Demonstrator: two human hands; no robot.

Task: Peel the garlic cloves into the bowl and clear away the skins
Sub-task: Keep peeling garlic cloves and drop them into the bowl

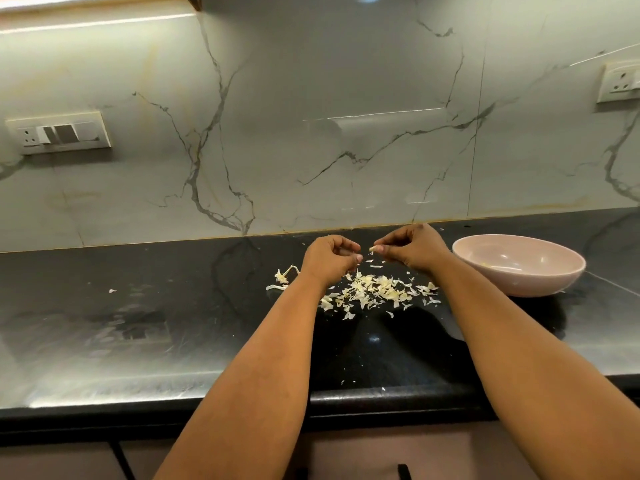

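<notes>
On the black desk (173, 306) lies a heap of skins (375, 292). Above it, the right hand (412, 249) has a garlic clove (373, 249) pinched in its grip; the left hand (329, 259) is curled, its grip unclear. The pink bowl (518, 265) sits right, beside the heap.

Glossy black stone counter (138, 323), polished veined marble wall (311, 116), smooth pink bowl (540, 282), papery skins (377, 292).

One bowl (518, 265), one garlic clove (372, 249) up between two hands, left (327, 259) and right (412, 249), two wall sockets (59, 133) (620, 81), and garlic skins (377, 292) scattered beyond counting.
</notes>
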